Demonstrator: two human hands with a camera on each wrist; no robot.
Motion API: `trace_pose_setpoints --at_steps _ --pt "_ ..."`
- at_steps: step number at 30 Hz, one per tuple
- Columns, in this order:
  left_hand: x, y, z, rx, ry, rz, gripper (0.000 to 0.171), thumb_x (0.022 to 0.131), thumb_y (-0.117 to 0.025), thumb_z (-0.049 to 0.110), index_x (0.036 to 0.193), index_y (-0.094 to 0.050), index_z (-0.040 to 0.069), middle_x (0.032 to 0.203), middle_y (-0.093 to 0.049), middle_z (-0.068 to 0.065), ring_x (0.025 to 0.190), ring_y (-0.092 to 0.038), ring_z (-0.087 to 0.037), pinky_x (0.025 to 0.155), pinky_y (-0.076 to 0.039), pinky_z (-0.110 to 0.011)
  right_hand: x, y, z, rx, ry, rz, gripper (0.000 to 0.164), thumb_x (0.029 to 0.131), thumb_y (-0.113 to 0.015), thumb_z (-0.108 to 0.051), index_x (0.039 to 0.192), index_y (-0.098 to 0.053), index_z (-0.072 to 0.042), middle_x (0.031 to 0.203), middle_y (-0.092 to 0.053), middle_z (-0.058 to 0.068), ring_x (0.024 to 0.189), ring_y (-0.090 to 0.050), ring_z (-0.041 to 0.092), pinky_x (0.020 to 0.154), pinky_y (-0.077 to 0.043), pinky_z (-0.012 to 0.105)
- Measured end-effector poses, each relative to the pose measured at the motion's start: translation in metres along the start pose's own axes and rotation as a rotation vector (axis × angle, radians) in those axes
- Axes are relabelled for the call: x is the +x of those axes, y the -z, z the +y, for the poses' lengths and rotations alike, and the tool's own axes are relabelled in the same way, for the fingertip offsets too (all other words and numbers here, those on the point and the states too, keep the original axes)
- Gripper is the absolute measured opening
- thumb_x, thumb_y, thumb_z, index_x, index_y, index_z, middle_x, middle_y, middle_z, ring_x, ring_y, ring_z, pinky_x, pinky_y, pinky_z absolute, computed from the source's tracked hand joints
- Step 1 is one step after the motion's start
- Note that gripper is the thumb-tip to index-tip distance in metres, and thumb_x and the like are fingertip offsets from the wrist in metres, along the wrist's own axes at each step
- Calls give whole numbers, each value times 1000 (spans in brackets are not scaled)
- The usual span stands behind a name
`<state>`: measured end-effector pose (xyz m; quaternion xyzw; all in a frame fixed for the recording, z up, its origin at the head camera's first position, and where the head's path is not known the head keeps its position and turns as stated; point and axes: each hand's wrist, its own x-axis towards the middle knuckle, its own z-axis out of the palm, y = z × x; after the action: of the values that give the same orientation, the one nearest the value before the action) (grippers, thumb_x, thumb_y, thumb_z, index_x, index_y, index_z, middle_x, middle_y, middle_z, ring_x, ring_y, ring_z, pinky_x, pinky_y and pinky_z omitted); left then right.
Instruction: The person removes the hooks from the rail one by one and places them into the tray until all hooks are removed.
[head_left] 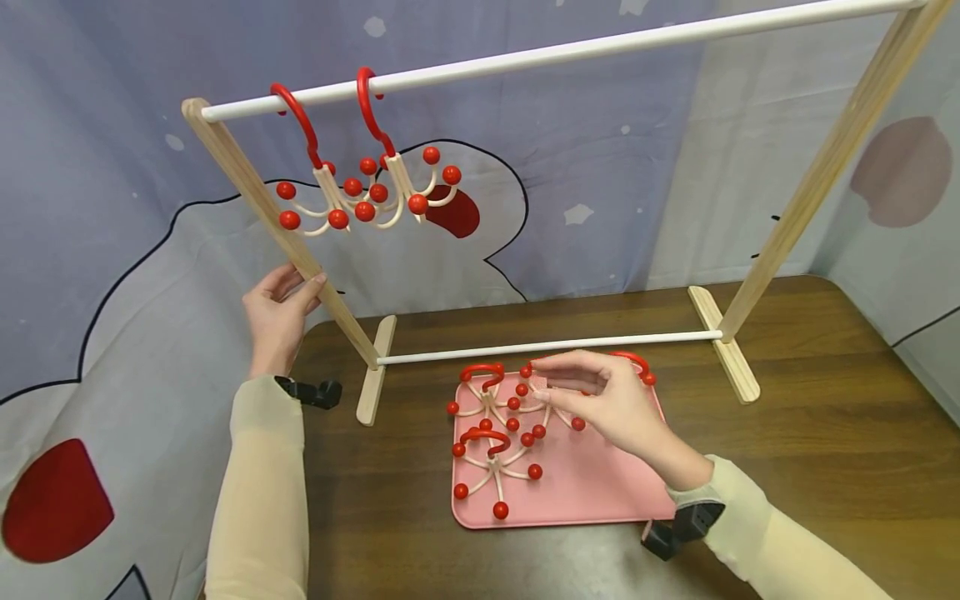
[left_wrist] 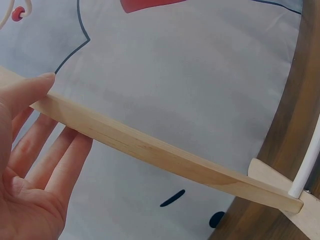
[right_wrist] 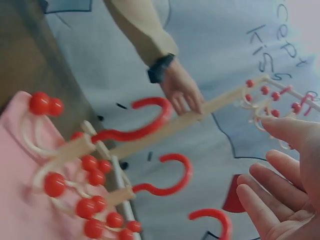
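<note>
My left hand (head_left: pixel 279 312) holds the left wooden post (left_wrist: pixel 140 145) of a small garment rack, thumb on one side and fingers on the other. From the rack's white top rail (head_left: pixel 570 54), near its left end, hang two multi-arm hook hangers (head_left: pixel 401 179) with red hooks and red ball tips. Above a pink tray (head_left: pixel 592 492) is my right hand (head_left: pixel 607 400), its fingers extended and apart with nothing between them in the right wrist view. Several similar hangers stand in the tray, including one at the front left (head_left: pixel 493 467). The right hand partly covers one behind it.
A white lower bar (head_left: pixel 547 346) joins the two posts behind the tray. The right post (head_left: pixel 825 167) rises from a wooden foot (head_left: pixel 723 346) on the brown table (head_left: pixel 825 483). A patterned curtain (head_left: pixel 592 167) hangs close behind the rack.
</note>
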<state>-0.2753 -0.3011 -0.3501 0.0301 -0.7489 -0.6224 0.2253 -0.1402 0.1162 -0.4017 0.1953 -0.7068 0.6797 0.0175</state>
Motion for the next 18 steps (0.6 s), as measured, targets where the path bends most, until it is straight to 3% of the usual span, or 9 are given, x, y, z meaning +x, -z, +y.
trace_pose_setpoints --at_steps 12,18 --pt "-2 0 2 12 -7 1 47 87 -84 20 130 -69 7 121 -68 -16 100 -69 -17 82 -59 -26 37 21 -26 24 103 57 37 86 -83 -5 121 -71 1 120 -71 11 107 -70 27 90 -57 37" --pt "-2 0 2 0 -9 1 48 87 -84 19 130 -68 6 121 -69 -16 100 -69 -17 83 -59 -27 54 23 -37 -5 129 86 34 87 -84 -9 119 -74 -3 117 -72 10 105 -71 25 90 -57 35"
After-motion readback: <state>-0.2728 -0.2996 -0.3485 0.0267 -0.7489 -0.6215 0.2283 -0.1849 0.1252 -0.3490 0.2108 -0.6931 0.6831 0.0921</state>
